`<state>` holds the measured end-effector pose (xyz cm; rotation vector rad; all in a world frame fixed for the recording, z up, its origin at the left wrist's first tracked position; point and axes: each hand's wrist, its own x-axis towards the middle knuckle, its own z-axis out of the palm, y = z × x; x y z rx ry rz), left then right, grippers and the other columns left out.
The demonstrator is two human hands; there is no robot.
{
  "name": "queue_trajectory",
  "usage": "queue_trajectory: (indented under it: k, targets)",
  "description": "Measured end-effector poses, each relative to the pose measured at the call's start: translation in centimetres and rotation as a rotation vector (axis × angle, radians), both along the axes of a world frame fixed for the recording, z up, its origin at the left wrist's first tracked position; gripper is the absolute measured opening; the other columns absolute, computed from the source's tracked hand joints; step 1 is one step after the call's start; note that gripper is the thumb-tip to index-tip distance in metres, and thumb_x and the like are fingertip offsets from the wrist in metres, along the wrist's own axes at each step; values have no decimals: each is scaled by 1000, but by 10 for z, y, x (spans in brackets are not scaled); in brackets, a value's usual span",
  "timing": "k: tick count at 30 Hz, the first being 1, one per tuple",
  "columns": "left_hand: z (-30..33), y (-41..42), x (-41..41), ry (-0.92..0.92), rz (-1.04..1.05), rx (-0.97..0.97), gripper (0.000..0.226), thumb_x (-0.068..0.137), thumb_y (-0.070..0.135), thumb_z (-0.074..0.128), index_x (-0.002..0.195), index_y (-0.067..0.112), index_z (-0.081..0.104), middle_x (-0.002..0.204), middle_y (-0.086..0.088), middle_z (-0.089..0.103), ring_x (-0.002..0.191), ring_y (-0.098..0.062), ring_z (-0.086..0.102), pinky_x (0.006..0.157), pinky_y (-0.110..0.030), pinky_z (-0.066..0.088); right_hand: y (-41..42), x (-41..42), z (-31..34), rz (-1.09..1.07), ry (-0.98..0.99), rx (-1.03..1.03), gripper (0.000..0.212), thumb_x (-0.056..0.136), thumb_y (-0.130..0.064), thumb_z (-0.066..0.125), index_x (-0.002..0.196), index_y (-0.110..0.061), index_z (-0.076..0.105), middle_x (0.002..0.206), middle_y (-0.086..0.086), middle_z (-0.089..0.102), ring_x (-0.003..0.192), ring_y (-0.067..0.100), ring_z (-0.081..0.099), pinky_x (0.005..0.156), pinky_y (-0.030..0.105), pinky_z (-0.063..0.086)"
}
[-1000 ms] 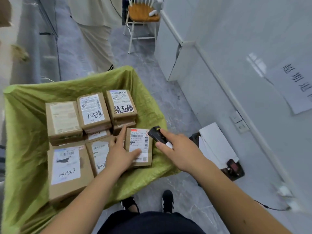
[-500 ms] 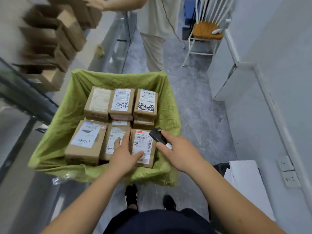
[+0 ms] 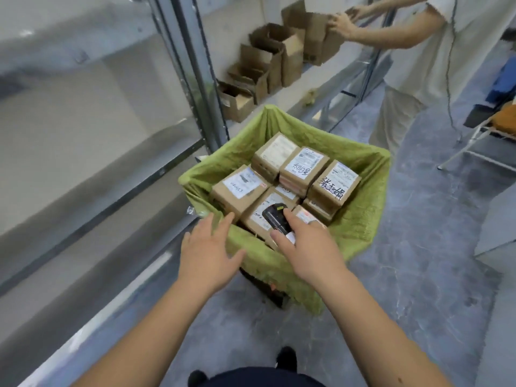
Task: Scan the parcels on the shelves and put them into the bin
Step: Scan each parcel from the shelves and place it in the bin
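Right hand (image 3: 310,247): its grip is curled round a black scanner (image 3: 275,217), held over the near parcels
Left hand (image 3: 208,247): fingers spread and straight, grip holding nothing, just left of the scanner grip, at the near rim of the bin
Bin (image 3: 360,219): green-lined, just beyond both grips
Parcels (image 3: 304,170): brown labelled boxes packed inside the bin, ahead of the scanner grip
Shelf (image 3: 282,60): far beyond the grips, carrying open boxes that another person (image 3: 413,65) touches
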<state>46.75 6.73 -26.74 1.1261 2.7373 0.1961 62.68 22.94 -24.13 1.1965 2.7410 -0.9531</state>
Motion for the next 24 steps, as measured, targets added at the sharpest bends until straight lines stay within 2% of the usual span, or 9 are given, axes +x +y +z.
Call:
queue_trajectory:
  k: [4, 10, 15, 19, 24]
  targets:
    - [12, -66, -10, 49, 165, 19, 91, 90, 77, 50, 165, 46, 8, 173, -8, 18, 161, -29, 14, 128, -53, 18, -49, -40, 17, 156, 51, 11, 71, 100, -71, 35, 162, -41, 20, 127, 16, 57, 121, 36, 52, 97, 45, 49]
    - [18, -205, -7, 63, 435, 29, 91, 89, 79, 48, 165, 47, 8, 174, -4, 17, 162, -27, 8, 129, -51, 14, -164, -95, 31, 422, 89, 61, 71, 101, -67, 38, 163, -36, 23, 127, 15, 60, 119, 33, 54, 91, 40, 48]
    - [29, -352, 7, 79, 672, 19, 93, 88, 79, 51, 165, 47, 9, 174, -5, 18, 162, -26, 6, 129, -49, 14, -296, -125, 35, 622, 111, 38, 69, 101, -68, 36, 162, -39, 21, 121, 13, 59, 114, 33, 54, 94, 44, 49]
    - [45, -479, 33, 140, 843, 28, 92, 87, 80, 49, 164, 46, 12, 172, -5, 22, 161, -27, 8, 128, -49, 16, -419, -135, 42, 781, 161, -1, 67, 101, -67, 39, 161, -42, 23, 110, 8, 55, 107, 31, 52, 89, 43, 50]
    - [71, -614, 72, 213, 1031, 79, 92, 87, 79, 54, 164, 46, 16, 170, -6, 25, 160, -27, 12, 128, -46, 17, -561, -143, 57, 991, 245, 5, 65, 100, -66, 40, 159, -44, 25, 107, 9, 56, 102, 32, 54, 83, 39, 48]
